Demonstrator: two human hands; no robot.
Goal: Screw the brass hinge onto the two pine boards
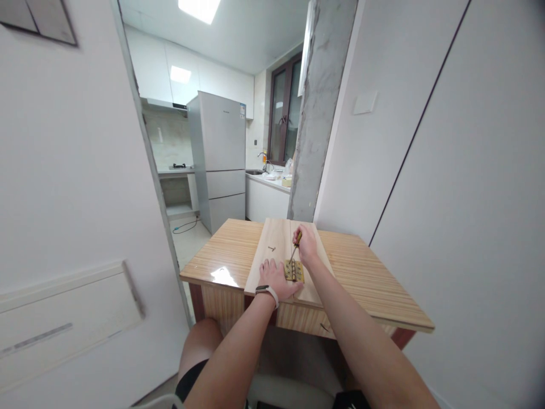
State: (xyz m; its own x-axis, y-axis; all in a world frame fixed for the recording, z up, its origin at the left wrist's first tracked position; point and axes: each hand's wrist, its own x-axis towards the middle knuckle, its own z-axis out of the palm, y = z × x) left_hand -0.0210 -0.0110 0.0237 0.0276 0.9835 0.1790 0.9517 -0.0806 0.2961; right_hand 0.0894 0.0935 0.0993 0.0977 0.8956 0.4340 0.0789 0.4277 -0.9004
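A brass hinge point(294, 271) lies across the seam between two pale wooden boards point(276, 232). My right hand point(308, 246) is closed around the yellow-and-dark handle of a screwdriver point(293, 253), whose shaft slants down to the hinge's upper left part. Whether its tip sits in a screw is too small to tell. Flat on the left board, fingers spread, my left hand point(275, 279) presses beside the hinge, its thumb along the lower edge. A white-strapped band is on that wrist. A few loose screws point(271, 248) rest on the left board above my left fingers.
Beneath the boards is a wood-grain table point(361, 272) with a drawer front point(304, 319) facing me. White walls stand close on both sides. Beyond the opening are a grey fridge point(223, 133), a counter with a sink point(255, 172) and a window point(284, 111).
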